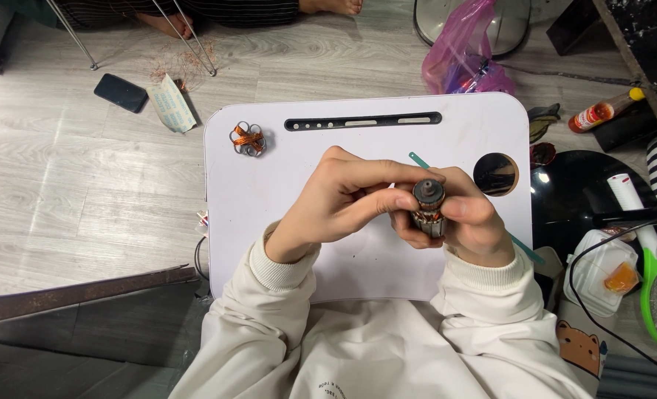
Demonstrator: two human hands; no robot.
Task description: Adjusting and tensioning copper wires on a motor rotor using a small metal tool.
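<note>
Both hands [402, 210] around motor armature [428, 207]

Grey wood-look plank floor [62, 185], evenly lit. White rounded lap table [269, 192] in the centre. Dark metal strip [84, 292] near left.

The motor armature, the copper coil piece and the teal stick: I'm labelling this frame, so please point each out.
motor armature [429, 199], head view, dark top end.
copper coil piece [248, 138], head view, copper windings.
teal stick [419, 159], head view, upper tip.
</note>
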